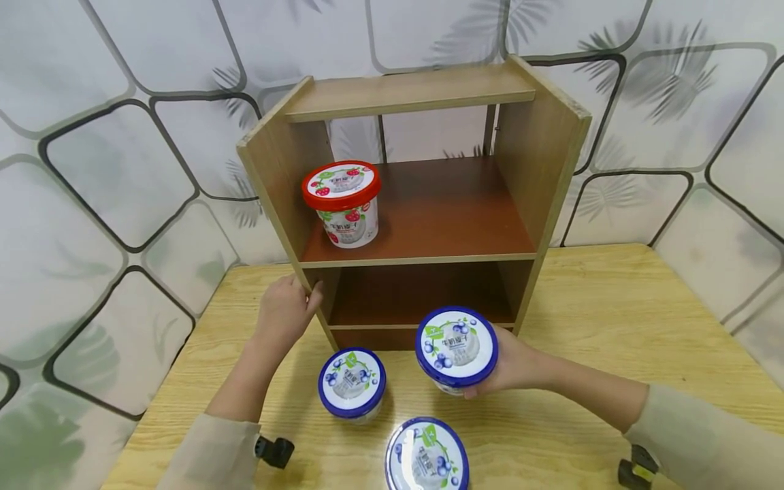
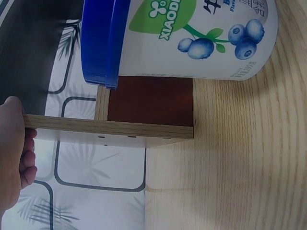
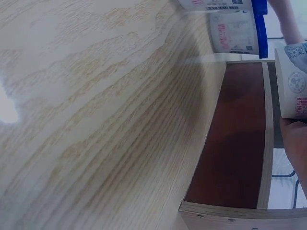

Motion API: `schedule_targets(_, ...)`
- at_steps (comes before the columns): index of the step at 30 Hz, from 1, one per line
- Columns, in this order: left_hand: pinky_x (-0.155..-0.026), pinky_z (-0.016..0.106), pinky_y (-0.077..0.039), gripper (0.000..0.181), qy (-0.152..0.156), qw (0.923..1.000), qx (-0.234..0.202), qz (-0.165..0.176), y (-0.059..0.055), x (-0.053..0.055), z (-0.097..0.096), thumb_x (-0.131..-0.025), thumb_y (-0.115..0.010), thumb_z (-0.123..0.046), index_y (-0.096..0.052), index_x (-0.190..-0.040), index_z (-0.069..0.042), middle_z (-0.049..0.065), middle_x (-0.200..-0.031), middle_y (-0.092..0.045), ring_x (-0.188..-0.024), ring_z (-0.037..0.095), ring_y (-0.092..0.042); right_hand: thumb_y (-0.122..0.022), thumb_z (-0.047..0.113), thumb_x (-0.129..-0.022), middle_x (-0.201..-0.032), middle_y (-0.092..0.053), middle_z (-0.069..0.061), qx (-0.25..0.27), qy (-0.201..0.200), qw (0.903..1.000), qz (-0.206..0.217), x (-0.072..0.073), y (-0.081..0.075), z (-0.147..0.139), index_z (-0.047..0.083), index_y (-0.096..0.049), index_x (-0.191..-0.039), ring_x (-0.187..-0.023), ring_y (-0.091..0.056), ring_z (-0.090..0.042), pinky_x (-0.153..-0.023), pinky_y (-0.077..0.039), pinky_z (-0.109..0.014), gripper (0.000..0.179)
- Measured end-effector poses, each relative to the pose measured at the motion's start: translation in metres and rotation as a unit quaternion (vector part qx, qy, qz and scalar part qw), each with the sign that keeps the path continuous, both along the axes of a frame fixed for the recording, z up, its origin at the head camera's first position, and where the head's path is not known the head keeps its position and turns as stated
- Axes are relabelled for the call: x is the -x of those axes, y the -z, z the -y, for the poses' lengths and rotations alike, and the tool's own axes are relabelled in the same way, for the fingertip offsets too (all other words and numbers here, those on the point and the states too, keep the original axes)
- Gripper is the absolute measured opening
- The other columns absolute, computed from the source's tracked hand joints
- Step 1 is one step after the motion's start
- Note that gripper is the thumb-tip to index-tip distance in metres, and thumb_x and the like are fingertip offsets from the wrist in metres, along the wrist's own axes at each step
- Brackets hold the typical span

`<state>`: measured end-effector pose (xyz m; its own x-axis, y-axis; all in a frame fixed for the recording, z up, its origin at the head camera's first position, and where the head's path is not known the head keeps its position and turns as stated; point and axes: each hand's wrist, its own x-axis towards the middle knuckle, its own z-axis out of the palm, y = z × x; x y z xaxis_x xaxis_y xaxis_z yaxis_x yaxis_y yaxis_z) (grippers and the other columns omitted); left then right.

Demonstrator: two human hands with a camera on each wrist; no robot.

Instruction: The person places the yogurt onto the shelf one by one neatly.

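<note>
A small wooden shelf unit (image 1: 545, 177) stands on the table. My left hand (image 1: 284, 316) grips the front edge of its left side panel (image 2: 110, 125), thumb on the inner side and fingers on the outer. In my right hand (image 1: 517, 367) is a white ice cream tub (image 1: 456, 346) with a blue lid and blueberry print, held by its side in front of the lower shelf. Another blue-lidded tub (image 1: 352, 384) stands on the table between my hands, and a third (image 1: 427, 457) is nearer to me. A red-lidded tub (image 1: 343, 204) with strawberry print sits at the left of the upper shelf.
The upper shelf board (image 1: 453, 211) is reddish brown, with a lower compartment (image 1: 422, 292) beneath it. Light wood tabletop (image 1: 612, 327) extends on both sides of the unit. Behind everything hangs a patterned white backdrop (image 1: 655, 122).
</note>
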<state>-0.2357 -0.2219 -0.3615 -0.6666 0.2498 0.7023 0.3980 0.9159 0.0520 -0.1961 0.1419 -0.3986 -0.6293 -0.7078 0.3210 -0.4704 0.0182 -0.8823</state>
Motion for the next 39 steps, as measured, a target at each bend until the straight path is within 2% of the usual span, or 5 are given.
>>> schedule_targets(10, -0.047, 0.044, -0.041, 0.025, 0.003, 0.9999, 0.0, -0.01, 0.001, 0.001, 0.001, -0.082, -0.062, -0.015, -0.049, -0.064, -0.004, 0.01, -0.054, -0.049, -0.052, 0.033, -0.052, -0.086, 0.0, -0.057, -0.124, -0.057, -0.006, -0.012, -0.004, 0.9998, -0.017, -0.001, -0.007, 0.0, -0.002, -0.035, -0.134, -0.116, -0.053, -0.008, -0.098, -0.042, -0.027, 0.092)
schedule_targets(17, -0.047, 0.045, -0.041, 0.026, 0.002, 0.9999, 0.002, -0.01, 0.002, 0.001, 0.002, -0.084, -0.06, -0.017, -0.049, -0.064, -0.004, 0.011, -0.054, -0.05, -0.052, 0.034, -0.052, -0.086, -0.003, -0.055, -0.123, -0.058, -0.002, -0.01, 0.004, 0.9999, -0.009, -0.003, -0.012, -0.001, -0.003, -0.036, -0.133, -0.115, -0.054, -0.008, -0.097, -0.042, -0.026, 0.093)
schedule_targets(30, -0.046, 0.045, -0.041, 0.027, 0.003, 0.9999, 0.005, -0.014, 0.003, 0.003, 0.002, -0.083, -0.06, -0.018, -0.049, -0.063, -0.004, 0.011, -0.053, -0.049, -0.051, 0.034, -0.051, -0.084, -0.005, -0.057, -0.122, -0.058, -0.001, -0.013, -0.006, 0.9997, 0.021, -0.009, -0.021, 0.001, -0.004, -0.037, -0.132, -0.114, -0.054, -0.008, -0.097, -0.042, -0.027, 0.088)
schedule_targets(39, -0.047, 0.045, -0.041, 0.026, 0.003, 1.0, 0.005, -0.004, 0.003, 0.003, 0.002, -0.085, -0.058, -0.019, -0.051, -0.065, -0.003, 0.011, -0.054, -0.05, -0.051, 0.033, -0.051, -0.084, -0.006, -0.057, -0.124, -0.057, 0.0, -0.005, -0.016, 0.9998, 0.013, -0.012, -0.03, -0.001, -0.005, -0.035, -0.134, -0.116, -0.053, -0.009, -0.098, -0.042, -0.027, 0.091)
